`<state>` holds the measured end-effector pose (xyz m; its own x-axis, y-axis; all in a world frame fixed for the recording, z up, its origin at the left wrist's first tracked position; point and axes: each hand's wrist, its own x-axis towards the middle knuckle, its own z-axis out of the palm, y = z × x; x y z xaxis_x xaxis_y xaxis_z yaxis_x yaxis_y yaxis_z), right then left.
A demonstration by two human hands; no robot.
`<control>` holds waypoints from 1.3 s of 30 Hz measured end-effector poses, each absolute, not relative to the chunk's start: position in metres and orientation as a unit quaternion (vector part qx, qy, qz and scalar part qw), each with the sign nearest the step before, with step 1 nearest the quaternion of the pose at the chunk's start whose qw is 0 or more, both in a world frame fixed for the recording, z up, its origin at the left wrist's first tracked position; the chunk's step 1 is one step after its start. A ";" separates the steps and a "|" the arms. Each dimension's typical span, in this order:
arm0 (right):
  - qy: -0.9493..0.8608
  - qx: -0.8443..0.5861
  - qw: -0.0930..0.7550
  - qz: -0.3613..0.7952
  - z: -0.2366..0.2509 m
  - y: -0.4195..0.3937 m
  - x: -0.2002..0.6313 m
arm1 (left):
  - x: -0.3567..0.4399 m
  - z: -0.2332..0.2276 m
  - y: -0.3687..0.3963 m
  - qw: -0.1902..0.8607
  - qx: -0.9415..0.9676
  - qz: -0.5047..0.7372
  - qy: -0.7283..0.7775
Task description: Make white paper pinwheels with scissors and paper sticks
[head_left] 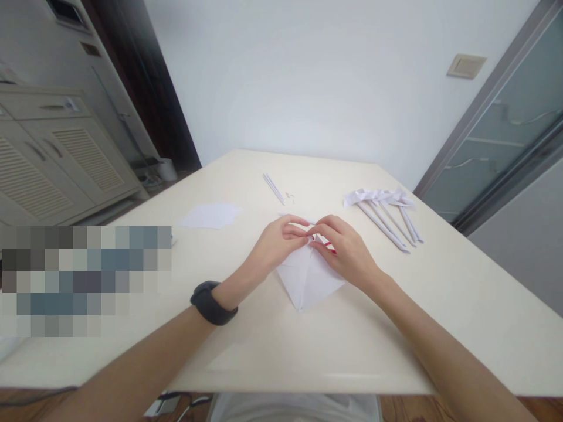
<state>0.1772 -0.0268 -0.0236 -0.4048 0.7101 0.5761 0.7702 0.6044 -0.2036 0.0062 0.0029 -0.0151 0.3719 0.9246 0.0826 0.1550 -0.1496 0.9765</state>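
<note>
A folded sheet of white paper [303, 284], its point towards me and a seam down its middle, is between my hands at the centre of the table. My left hand [285, 239] has its fingers closed in a pinch at the paper's far edge. Opposite it, with thumb and forefinger pressed on the same edge, is my right hand [345, 243]. Something red [329, 247] shows behind the right fingers, mostly hidden. A black wristband [214, 303] is on my left wrist.
Flat white paper pieces [211, 215] lie to the left. Thin white paper rolls [273, 189] and small scraps [290, 197] are beyond my hands. At the right, several paper rolls with folded tops [382, 214] lie together on the white table [378, 351]. A blurred patch covers the left side.
</note>
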 end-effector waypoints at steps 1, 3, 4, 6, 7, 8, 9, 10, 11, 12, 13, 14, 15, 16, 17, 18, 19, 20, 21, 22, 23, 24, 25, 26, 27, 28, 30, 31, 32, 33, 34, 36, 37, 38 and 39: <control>-0.836 -0.444 0.319 -0.050 -0.024 -0.027 0.177 | 0.006 -0.014 0.002 0.512 0.650 0.382 0.412; -0.832 -0.448 0.321 -0.057 -0.024 -0.027 0.176 | 0.006 -0.013 0.001 0.521 0.642 0.384 0.410; -0.830 -0.450 0.325 -0.060 -0.024 -0.027 0.175 | 0.006 -0.013 0.001 0.525 0.641 0.385 0.407; -0.823 -0.454 0.335 -0.065 -0.025 -0.028 0.174 | 0.006 -0.012 0.001 0.526 0.641 0.387 0.403; -0.820 -0.456 0.340 -0.066 -0.026 -0.029 0.173 | 0.006 -0.012 0.001 0.523 0.643 0.388 0.403; -0.817 -0.459 0.343 -0.069 -0.026 -0.029 0.172 | 0.005 -0.012 0.001 0.518 0.646 0.389 0.404; -0.815 -0.461 0.344 -0.072 -0.026 -0.030 0.172 | 0.005 -0.012 0.001 0.513 0.648 0.392 0.405; -0.813 -0.464 0.343 -0.075 -0.027 -0.030 0.172 | 0.005 -0.013 0.001 0.507 0.651 0.394 0.406; -0.812 -0.467 0.342 -0.077 -0.027 -0.030 0.172 | 0.005 -0.013 0.001 0.502 0.653 0.396 0.406; -0.810 -0.470 0.341 -0.079 -0.027 -0.030 0.172 | 0.005 -0.013 0.001 0.500 0.653 0.399 0.406; -0.809 -0.473 0.340 -0.080 -0.027 -0.029 0.173 | 0.005 -0.013 0.002 0.499 0.653 0.400 0.406; -0.808 -0.476 0.338 -0.080 -0.027 -0.029 0.173 | 0.005 -0.013 0.002 0.498 0.653 0.401 0.407; -0.807 -0.478 0.337 -0.078 -0.028 -0.029 0.173 | 0.005 -0.013 0.002 0.497 0.651 0.403 0.409; -0.806 -0.481 0.335 -0.076 -0.028 -0.028 0.173 | 0.005 -0.013 0.002 0.496 0.650 0.403 0.412; -0.805 -0.484 0.334 -0.073 -0.028 -0.028 0.174 | 0.005 -0.013 0.003 0.494 0.649 0.403 0.415; -0.804 -0.487 0.335 -0.070 -0.029 -0.028 0.174 | 0.005 -0.013 0.003 0.493 0.649 0.402 0.417; -0.802 -0.489 0.337 -0.066 -0.029 -0.028 0.174 | 0.005 -0.013 0.003 0.492 0.651 0.401 0.417; -0.800 -0.490 0.340 -0.061 -0.029 -0.027 0.173 | 0.004 -0.014 0.003 0.491 0.653 0.399 0.416; -0.798 -0.492 0.343 -0.056 -0.030 -0.027 0.173 | 0.004 -0.014 0.003 0.489 0.658 0.396 0.414; -0.797 -0.493 0.346 -0.049 -0.030 -0.027 0.173 | 0.004 -0.015 0.004 0.486 0.664 0.393 0.411; -0.795 -0.494 0.350 -0.040 -0.030 -0.028 0.172 | 0.004 -0.016 0.004 0.479 0.671 0.391 0.408; -0.793 -0.495 0.354 -0.027 -0.029 -0.028 0.172 | 0.004 -0.017 0.004 0.471 0.680 0.390 0.405; -0.789 -0.496 0.362 -0.010 -0.029 -0.028 0.172 | 0.004 -0.017 0.004 0.462 0.688 0.389 0.403; -0.784 -0.497 0.372 0.013 -0.027 -0.028 0.171 | 0.004 -0.018 0.004 0.455 0.695 0.388 0.400; -0.776 -0.498 0.386 0.039 -0.026 -0.028 0.172 | 0.003 -0.019 0.004 0.450 0.701 0.387 0.397; -0.766 -0.498 0.400 0.068 -0.025 -0.028 0.172 | 0.003 -0.019 0.004 0.447 0.704 0.386 0.394; -0.744 -0.500 0.425 0.127 -0.023 -0.026 0.173 | 0.003 -0.019 0.004 0.446 0.708 0.385 0.388; -0.734 -0.500 0.433 0.153 -0.022 -0.025 0.174 | 0.003 -0.019 0.004 0.447 0.709 0.384 0.386; -0.726 -0.500 0.438 0.178 -0.021 -0.024 0.175 | 0.003 -0.019 0.004 0.448 0.709 0.384 0.386; -0.719 -0.499 0.441 0.200 -0.021 -0.024 0.176 | 0.003 -0.019 0.005 0.448 0.710 0.382 0.386; -0.712 -0.498 0.444 0.218 -0.021 -0.023 0.176 | 0.003 -0.020 0.006 0.447 0.712 0.379 0.386; -0.700 -0.497 0.451 0.244 -0.020 -0.022 0.177 | 0.003 -0.021 0.008 0.445 0.721 0.366 0.385; -0.694 -0.498 0.455 0.251 -0.020 -0.022 0.178 | 0.003 -0.022 0.009 0.444 0.726 0.357 0.385; -0.690 -0.500 0.458 0.255 -0.020 -0.022 0.178 | 0.003 -0.023 0.010 0.443 0.732 0.347 0.385; -0.686 -0.502 0.460 0.256 -0.019 -0.023 0.179 | 0.003 -0.024 0.011 0.441 0.736 0.336 0.387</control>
<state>0.1786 -0.0227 -0.0193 -0.0732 0.9243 0.3747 0.4532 0.3655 -0.8131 0.0026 0.0106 -0.0237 0.4740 0.8670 0.1535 0.2738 -0.3108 0.9102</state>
